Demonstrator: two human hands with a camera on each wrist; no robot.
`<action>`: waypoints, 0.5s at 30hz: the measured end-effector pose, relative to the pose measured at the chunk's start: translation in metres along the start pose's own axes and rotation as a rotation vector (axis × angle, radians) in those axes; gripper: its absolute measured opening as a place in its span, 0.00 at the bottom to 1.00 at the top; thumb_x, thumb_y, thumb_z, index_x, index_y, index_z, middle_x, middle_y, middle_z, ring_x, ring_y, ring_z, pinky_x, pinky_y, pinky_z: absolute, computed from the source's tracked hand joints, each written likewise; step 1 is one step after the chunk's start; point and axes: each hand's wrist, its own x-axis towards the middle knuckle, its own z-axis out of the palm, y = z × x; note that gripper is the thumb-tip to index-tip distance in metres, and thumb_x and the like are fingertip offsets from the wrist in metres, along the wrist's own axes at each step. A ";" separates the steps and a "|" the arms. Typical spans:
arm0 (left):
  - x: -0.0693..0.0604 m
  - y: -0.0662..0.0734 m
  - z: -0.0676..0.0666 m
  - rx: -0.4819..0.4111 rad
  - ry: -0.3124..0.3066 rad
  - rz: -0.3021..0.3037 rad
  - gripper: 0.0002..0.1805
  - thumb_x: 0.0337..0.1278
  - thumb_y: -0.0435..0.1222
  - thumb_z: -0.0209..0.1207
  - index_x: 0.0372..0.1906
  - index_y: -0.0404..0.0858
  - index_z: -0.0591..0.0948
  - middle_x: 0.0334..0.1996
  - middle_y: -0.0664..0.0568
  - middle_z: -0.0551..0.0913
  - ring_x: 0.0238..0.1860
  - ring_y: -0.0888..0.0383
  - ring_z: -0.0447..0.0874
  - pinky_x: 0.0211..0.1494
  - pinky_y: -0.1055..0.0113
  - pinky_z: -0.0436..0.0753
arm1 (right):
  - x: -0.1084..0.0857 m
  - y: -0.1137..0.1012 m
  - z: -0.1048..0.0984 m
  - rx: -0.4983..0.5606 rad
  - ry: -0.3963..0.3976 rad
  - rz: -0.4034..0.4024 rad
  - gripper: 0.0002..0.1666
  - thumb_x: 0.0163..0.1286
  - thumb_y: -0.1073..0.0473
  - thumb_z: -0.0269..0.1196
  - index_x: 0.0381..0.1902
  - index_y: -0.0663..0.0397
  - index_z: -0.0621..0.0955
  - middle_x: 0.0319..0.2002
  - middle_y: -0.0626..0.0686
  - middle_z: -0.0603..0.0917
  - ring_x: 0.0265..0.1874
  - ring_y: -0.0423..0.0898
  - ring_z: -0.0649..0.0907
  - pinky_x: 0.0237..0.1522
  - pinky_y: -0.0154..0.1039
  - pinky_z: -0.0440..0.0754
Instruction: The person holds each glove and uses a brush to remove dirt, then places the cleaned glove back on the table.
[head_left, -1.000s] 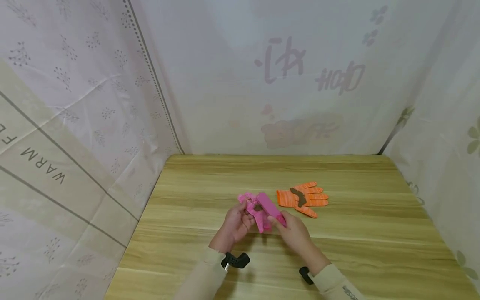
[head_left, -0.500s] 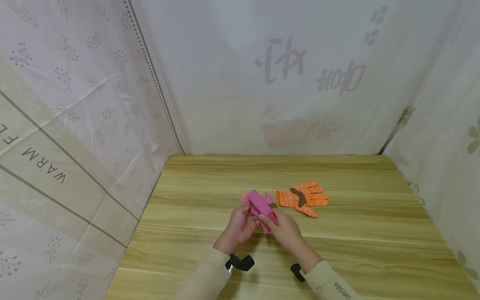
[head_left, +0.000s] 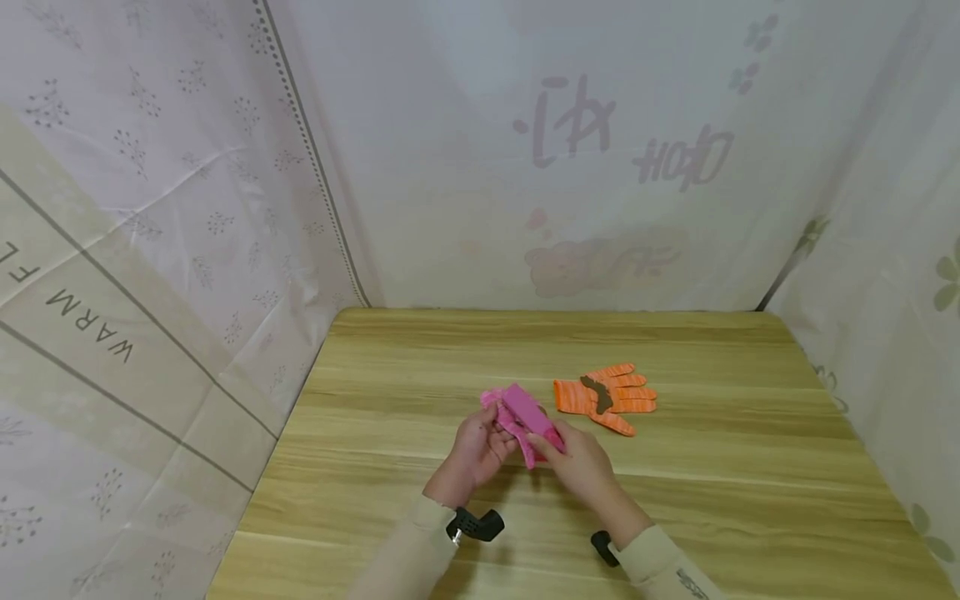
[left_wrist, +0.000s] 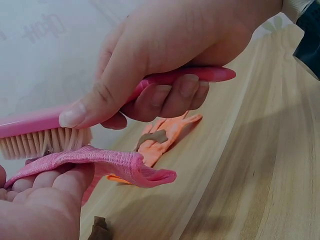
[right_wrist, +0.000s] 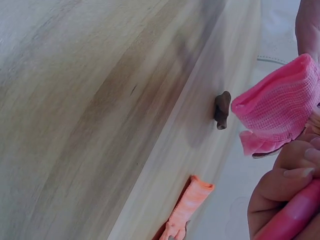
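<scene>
Head view. Pink brush (head_left: 529,410): being held above the surface (head_left: 420,358); its long axis is running from eleven o'clock to five, head end pointing to eleven. Right hand (head_left: 583,467): its grip is clasping the handle (head_left: 556,438), at the five o'clock end. Left hand (head_left: 478,446): its grip is pinching a pink glove (head_left: 516,432), which is showing on the brush's eight o'clock side. Orange glove (head_left: 626,392), brown-marked: is lying flat at three o'clock from the brush, fingers pointing to three.

Left wrist view. Brush: its long axis is sloping gently, the bristled head pointing to nine o'clock, the handle tip to three; bristles (left_wrist: 45,142) are facing six and touching the pink glove. Brown lump (left_wrist: 100,229): is showing at seven; whether it is touching the surface is unclear.

Right wrist view. Handle: is running from seven o'clock to one, right fingers curling round it. The pink glove is showing near three, the orange glove near six.
</scene>
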 end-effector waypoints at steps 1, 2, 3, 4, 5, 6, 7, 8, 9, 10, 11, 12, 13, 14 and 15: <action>0.000 0.000 0.000 0.003 0.003 0.000 0.20 0.83 0.40 0.34 0.56 0.33 0.74 0.46 0.47 0.89 0.57 0.53 0.86 0.68 0.55 0.78 | -0.001 0.001 -0.001 -0.005 0.002 -0.001 0.28 0.69 0.32 0.60 0.30 0.50 0.74 0.20 0.46 0.68 0.19 0.41 0.67 0.21 0.33 0.61; 0.000 0.000 0.000 0.001 0.002 0.002 0.20 0.83 0.41 0.35 0.57 0.33 0.74 0.46 0.48 0.89 0.57 0.53 0.85 0.69 0.54 0.77 | -0.001 0.001 -0.001 -0.008 0.006 -0.002 0.28 0.69 0.31 0.60 0.30 0.50 0.74 0.20 0.46 0.68 0.19 0.41 0.66 0.20 0.33 0.61; 0.000 0.000 0.000 0.004 0.000 0.005 0.20 0.83 0.41 0.34 0.57 0.33 0.74 0.46 0.48 0.89 0.57 0.53 0.85 0.70 0.53 0.76 | -0.001 0.002 -0.002 -0.009 0.009 -0.002 0.28 0.70 0.32 0.60 0.29 0.50 0.73 0.20 0.46 0.68 0.18 0.41 0.66 0.20 0.33 0.61; 0.001 0.000 0.000 0.004 -0.002 0.005 0.20 0.83 0.41 0.35 0.56 0.34 0.74 0.46 0.49 0.89 0.57 0.53 0.85 0.71 0.52 0.75 | -0.002 0.002 -0.003 -0.009 0.012 -0.003 0.28 0.70 0.32 0.60 0.29 0.50 0.73 0.20 0.47 0.67 0.18 0.41 0.66 0.20 0.33 0.60; 0.001 0.000 0.000 0.003 -0.001 0.006 0.20 0.83 0.41 0.35 0.55 0.35 0.75 0.44 0.50 0.89 0.56 0.54 0.86 0.71 0.51 0.75 | -0.002 0.002 -0.004 -0.010 0.016 -0.003 0.28 0.70 0.32 0.60 0.29 0.50 0.73 0.19 0.47 0.67 0.18 0.42 0.66 0.20 0.33 0.60; 0.002 0.000 0.000 0.000 0.001 0.006 0.20 0.83 0.41 0.35 0.54 0.35 0.75 0.43 0.51 0.89 0.56 0.54 0.86 0.72 0.51 0.74 | -0.002 0.002 -0.005 -0.008 0.017 0.000 0.27 0.70 0.33 0.61 0.29 0.50 0.73 0.19 0.47 0.67 0.18 0.42 0.66 0.20 0.33 0.60; 0.002 0.000 0.000 -0.004 0.003 0.006 0.20 0.84 0.41 0.35 0.54 0.36 0.75 0.43 0.52 0.88 0.56 0.55 0.86 0.72 0.50 0.73 | -0.002 0.001 -0.006 -0.008 0.018 0.001 0.27 0.70 0.33 0.61 0.29 0.50 0.74 0.19 0.47 0.67 0.18 0.42 0.66 0.20 0.33 0.60; 0.002 0.001 -0.001 -0.006 0.004 0.006 0.20 0.84 0.41 0.35 0.54 0.36 0.76 0.43 0.51 0.89 0.56 0.54 0.86 0.73 0.49 0.72 | -0.002 0.001 -0.007 -0.004 0.018 0.000 0.27 0.70 0.33 0.61 0.29 0.50 0.74 0.19 0.47 0.68 0.18 0.42 0.66 0.20 0.33 0.60; 0.002 0.001 -0.001 -0.005 0.008 0.006 0.20 0.84 0.41 0.35 0.54 0.36 0.76 0.43 0.50 0.89 0.57 0.53 0.86 0.73 0.49 0.72 | -0.002 0.001 -0.007 -0.005 0.016 0.001 0.27 0.70 0.33 0.61 0.29 0.50 0.74 0.19 0.47 0.68 0.18 0.42 0.66 0.20 0.33 0.60; 0.002 0.002 0.000 -0.007 0.015 0.002 0.20 0.84 0.41 0.35 0.54 0.36 0.76 0.44 0.49 0.89 0.57 0.52 0.85 0.73 0.48 0.72 | -0.002 0.000 -0.008 -0.006 0.016 0.000 0.27 0.70 0.33 0.61 0.30 0.50 0.74 0.19 0.47 0.68 0.18 0.42 0.66 0.20 0.33 0.60; 0.002 0.003 -0.001 -0.006 0.019 0.000 0.20 0.84 0.41 0.35 0.54 0.35 0.76 0.45 0.47 0.89 0.58 0.51 0.85 0.73 0.48 0.71 | -0.002 0.000 -0.008 -0.008 0.013 0.002 0.26 0.70 0.34 0.61 0.31 0.50 0.75 0.20 0.47 0.68 0.18 0.42 0.66 0.21 0.33 0.60; 0.002 0.004 -0.001 -0.003 0.023 -0.003 0.20 0.84 0.41 0.35 0.54 0.35 0.76 0.46 0.46 0.89 0.58 0.50 0.85 0.72 0.49 0.72 | -0.002 0.000 -0.008 -0.008 0.011 0.006 0.26 0.71 0.34 0.61 0.32 0.50 0.76 0.20 0.47 0.68 0.19 0.42 0.66 0.21 0.33 0.60; 0.002 0.004 -0.001 0.001 0.026 -0.003 0.20 0.84 0.41 0.35 0.55 0.34 0.75 0.47 0.45 0.89 0.59 0.49 0.84 0.72 0.49 0.72 | -0.002 0.001 -0.008 -0.011 0.013 0.012 0.26 0.71 0.34 0.61 0.32 0.51 0.76 0.20 0.47 0.68 0.18 0.42 0.66 0.21 0.34 0.60; 0.002 0.005 -0.002 0.006 0.026 0.000 0.20 0.83 0.41 0.36 0.56 0.33 0.75 0.48 0.43 0.88 0.60 0.48 0.84 0.72 0.50 0.73 | -0.002 0.002 -0.008 -0.015 0.017 0.017 0.26 0.71 0.34 0.61 0.33 0.51 0.76 0.19 0.47 0.68 0.18 0.42 0.66 0.21 0.34 0.60; 0.001 0.005 -0.003 0.011 0.030 0.001 0.20 0.83 0.41 0.36 0.57 0.32 0.74 0.49 0.42 0.88 0.60 0.48 0.84 0.71 0.50 0.74 | -0.002 0.003 -0.007 -0.016 0.021 0.021 0.26 0.71 0.34 0.61 0.32 0.51 0.75 0.19 0.47 0.67 0.18 0.42 0.65 0.21 0.34 0.60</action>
